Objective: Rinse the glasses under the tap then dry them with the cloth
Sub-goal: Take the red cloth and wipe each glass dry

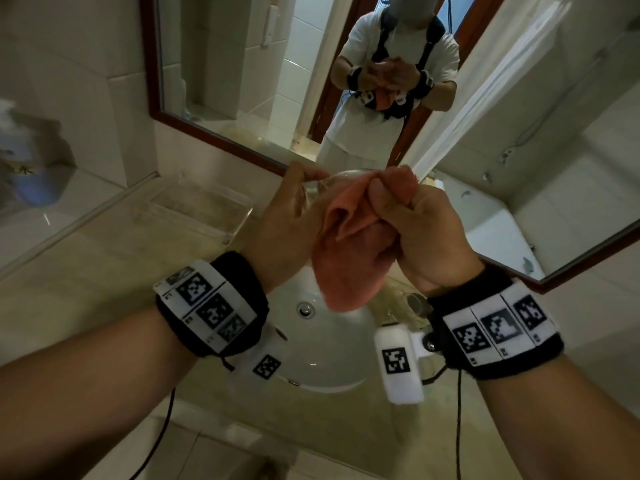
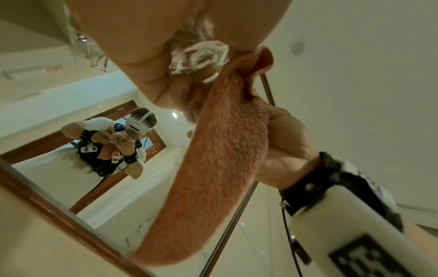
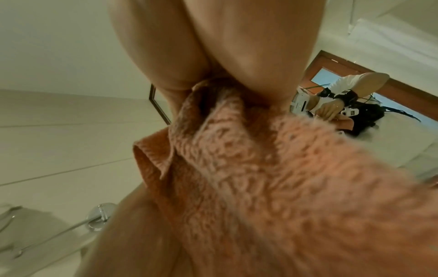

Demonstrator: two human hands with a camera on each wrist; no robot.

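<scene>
A clear drinking glass (image 1: 320,187) is held above the basin, my left hand (image 1: 294,209) curled round its side. Its thick base (image 2: 201,56) shows against the palm in the left wrist view. An orange cloth (image 1: 346,251) is stuffed into the glass mouth and hangs down below both hands. My right hand (image 1: 412,216) pinches the cloth between thumb and curled fingers at the rim. The cloth (image 3: 272,178) fills most of the right wrist view, and in the left wrist view the cloth (image 2: 218,168) drapes past the glass. Another glass (image 1: 412,303) stands on the counter under my right wrist.
A white round basin (image 1: 325,344) with a chrome drain (image 1: 305,310) lies below the hands in a beige counter (image 1: 86,306). A clear plastic tray (image 1: 194,209) sits at the back left. A framed mirror (image 1: 221,81) stands close behind.
</scene>
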